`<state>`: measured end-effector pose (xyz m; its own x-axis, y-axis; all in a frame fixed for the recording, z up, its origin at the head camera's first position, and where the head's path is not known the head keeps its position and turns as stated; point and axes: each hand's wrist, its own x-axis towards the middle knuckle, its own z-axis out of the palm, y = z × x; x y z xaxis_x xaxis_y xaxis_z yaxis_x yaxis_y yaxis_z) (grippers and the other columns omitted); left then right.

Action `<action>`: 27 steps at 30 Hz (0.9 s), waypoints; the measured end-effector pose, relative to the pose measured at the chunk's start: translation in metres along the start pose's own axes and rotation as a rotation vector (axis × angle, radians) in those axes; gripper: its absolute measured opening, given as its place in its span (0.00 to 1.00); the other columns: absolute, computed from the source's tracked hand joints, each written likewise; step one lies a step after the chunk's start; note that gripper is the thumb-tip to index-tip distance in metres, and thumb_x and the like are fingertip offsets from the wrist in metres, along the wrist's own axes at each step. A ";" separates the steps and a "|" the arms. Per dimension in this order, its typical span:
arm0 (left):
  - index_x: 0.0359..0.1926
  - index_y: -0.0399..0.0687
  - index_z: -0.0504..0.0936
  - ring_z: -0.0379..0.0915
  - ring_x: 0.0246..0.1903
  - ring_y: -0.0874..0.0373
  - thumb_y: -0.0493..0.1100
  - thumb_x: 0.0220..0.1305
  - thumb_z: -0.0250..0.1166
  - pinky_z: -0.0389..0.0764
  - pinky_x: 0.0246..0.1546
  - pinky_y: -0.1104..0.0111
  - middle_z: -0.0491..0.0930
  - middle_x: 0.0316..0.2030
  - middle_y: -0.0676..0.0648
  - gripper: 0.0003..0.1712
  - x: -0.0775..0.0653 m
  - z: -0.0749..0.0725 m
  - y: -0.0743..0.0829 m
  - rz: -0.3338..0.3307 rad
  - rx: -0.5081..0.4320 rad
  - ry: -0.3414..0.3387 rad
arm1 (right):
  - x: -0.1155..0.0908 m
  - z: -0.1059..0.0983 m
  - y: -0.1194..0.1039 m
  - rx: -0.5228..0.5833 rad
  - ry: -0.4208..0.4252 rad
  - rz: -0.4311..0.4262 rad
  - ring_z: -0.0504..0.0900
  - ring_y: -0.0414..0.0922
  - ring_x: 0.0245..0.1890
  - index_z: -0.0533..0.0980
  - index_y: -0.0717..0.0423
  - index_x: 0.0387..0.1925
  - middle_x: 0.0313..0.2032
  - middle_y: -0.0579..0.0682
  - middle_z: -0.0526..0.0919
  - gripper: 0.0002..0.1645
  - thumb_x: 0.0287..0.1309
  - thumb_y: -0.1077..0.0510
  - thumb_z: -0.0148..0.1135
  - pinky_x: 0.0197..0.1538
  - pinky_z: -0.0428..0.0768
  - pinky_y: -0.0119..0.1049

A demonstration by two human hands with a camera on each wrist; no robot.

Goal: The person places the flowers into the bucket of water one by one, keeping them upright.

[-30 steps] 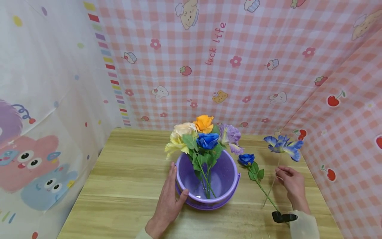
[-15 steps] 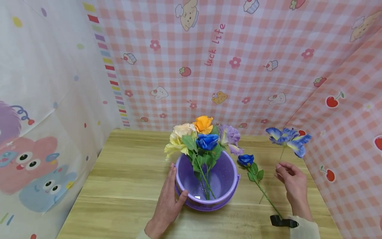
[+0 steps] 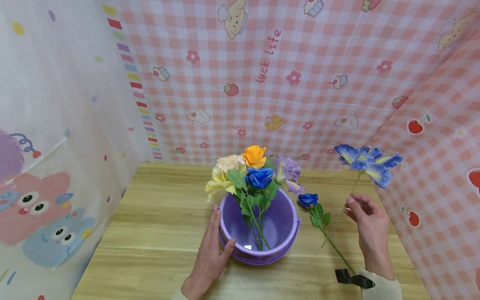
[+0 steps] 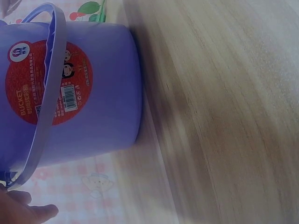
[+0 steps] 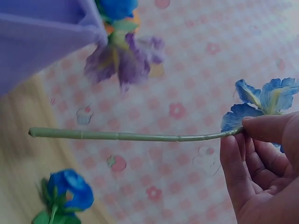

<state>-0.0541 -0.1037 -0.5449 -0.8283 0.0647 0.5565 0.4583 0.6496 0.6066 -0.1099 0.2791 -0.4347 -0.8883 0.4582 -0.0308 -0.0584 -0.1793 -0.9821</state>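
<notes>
A purple bucket (image 3: pixel 285 216) stands on the table with artificial flowers leaning in it: an orange rose (image 3: pixel 255 156), a blue rose (image 3: pixel 258 178), a cream rose (image 3: pixel 230 163), a yellow flower (image 3: pixel 219 183) and a purple iris (image 3: pixel 288 171). My left hand (image 3: pixel 211 250) rests against the bucket's left side, fingers straight, thumb at the rim. To the right, my right hand (image 3: pixel 369 227) pinches a blue iris (image 3: pixel 367 160) by its stem between thumb and fingertips. In the right wrist view the bare green stem (image 5: pixel 117 136) sticks out from the fingers, its lower end free.
Another blue rose (image 3: pixel 308 200) lies on the wooden table (image 3: pixel 157 233) between the bucket and my right hand. Its stem runs toward a black strap (image 3: pixel 354 278) at the right cuff. Patterned cloth (image 3: pixel 210 75) hangs behind and at both sides.
My right hand has risen slightly with the blue iris, lifting the bloom up and to the right and the stem off the table. The left hand and bucket have stayed put.
</notes>
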 end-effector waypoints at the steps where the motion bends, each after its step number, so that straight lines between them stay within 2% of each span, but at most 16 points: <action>1: 0.81 0.39 0.51 0.48 0.79 0.46 0.68 0.79 0.45 0.52 0.79 0.61 0.50 0.81 0.39 0.48 0.000 0.000 0.000 0.000 -0.004 0.000 | -0.002 0.002 -0.002 0.010 0.000 -0.009 0.87 0.40 0.33 0.83 0.62 0.44 0.34 0.46 0.86 0.08 0.64 0.68 0.68 0.37 0.89 0.29; 4: 0.81 0.38 0.52 0.46 0.79 0.49 0.68 0.79 0.45 0.43 0.78 0.72 0.50 0.81 0.37 0.48 0.000 0.000 0.000 0.006 -0.014 0.006 | -0.007 0.008 -0.007 0.052 -0.016 -0.035 0.86 0.41 0.34 0.82 0.65 0.46 0.34 0.47 0.85 0.09 0.65 0.69 0.67 0.38 0.89 0.29; 7: 0.81 0.37 0.52 0.47 0.79 0.48 0.68 0.79 0.45 0.43 0.78 0.72 0.51 0.80 0.37 0.48 0.000 0.000 0.000 0.013 -0.010 0.014 | -0.012 0.014 -0.012 0.081 -0.031 -0.065 0.86 0.41 0.34 0.81 0.69 0.48 0.33 0.47 0.84 0.11 0.65 0.70 0.66 0.38 0.89 0.30; 22: 0.81 0.38 0.52 0.50 0.78 0.44 0.67 0.79 0.46 0.42 0.78 0.73 0.50 0.81 0.38 0.47 -0.001 0.000 0.000 0.000 0.003 0.006 | -0.032 0.043 -0.036 0.249 -0.039 -0.165 0.86 0.45 0.32 0.80 0.75 0.46 0.31 0.54 0.85 0.11 0.63 0.73 0.67 0.34 0.89 0.32; 27: 0.81 0.38 0.51 0.48 0.79 0.46 0.66 0.79 0.47 0.42 0.78 0.73 0.50 0.81 0.38 0.47 -0.001 0.000 0.000 -0.002 0.004 0.003 | -0.037 0.050 -0.038 0.256 -0.062 -0.189 0.86 0.46 0.32 0.79 0.76 0.45 0.31 0.54 0.84 0.10 0.64 0.73 0.66 0.35 0.89 0.32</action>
<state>-0.0533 -0.1034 -0.5456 -0.8283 0.0611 0.5569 0.4554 0.6524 0.6058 -0.0978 0.2252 -0.3874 -0.8764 0.4517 0.1670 -0.3310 -0.3131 -0.8902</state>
